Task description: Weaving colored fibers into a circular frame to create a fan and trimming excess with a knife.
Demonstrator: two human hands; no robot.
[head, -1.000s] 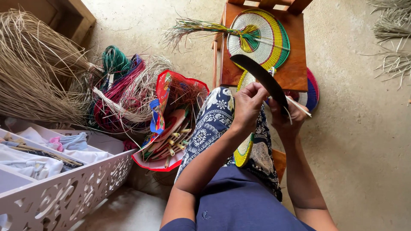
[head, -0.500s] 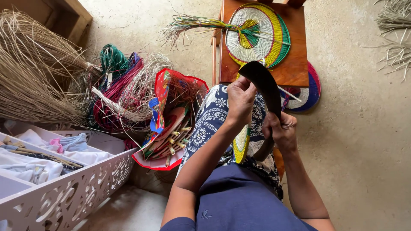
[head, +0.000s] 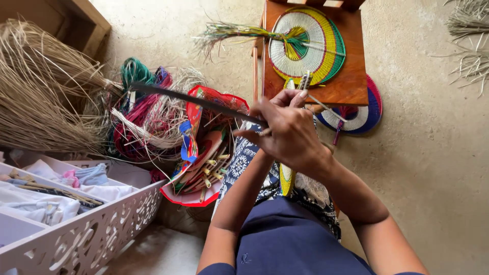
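Seated, a weaver's right hand (head: 290, 135) grips a dark curved blade (head: 193, 100) pointing to ten o'clock; left hand (head: 285, 98), mostly hidden, grip unclear. Keeping the edge away from the fingers looks wise.

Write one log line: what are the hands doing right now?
right hand: grips dark curved blade, pointing left | left hand: mostly hidden behind right hand | woven fan: on wooden stool

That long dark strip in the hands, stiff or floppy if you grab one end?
The dark strip probably holds its line: gripped only by the right hand, it reaches out left over the fibre bundles with just a slight bow, no droop. It looks thin and flat, so likely light and springy. Surface grip can't be judged.
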